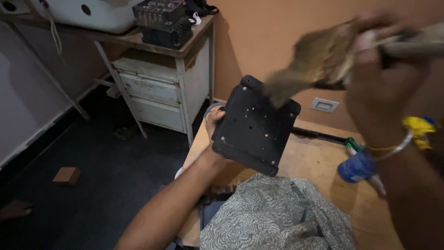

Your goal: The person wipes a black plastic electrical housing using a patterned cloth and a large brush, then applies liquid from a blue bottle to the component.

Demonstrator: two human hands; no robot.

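Two hands: left hand (216,121) grip clasping black plate (255,124) edge; right hand (379,88) grip clenched round brush (319,60), bristles on plate.

The left hand (213,121) holds a plate (255,126) above a table (319,162), with the right hand (384,83) and its brush (314,65) up right. A cabinet (157,92) stands behind left; a can (357,167) lies on the table, right.

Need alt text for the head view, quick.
The left hand holds up a black perforated plate while the right hand sweeps a blurred brush against its top edge, above a wooden table.
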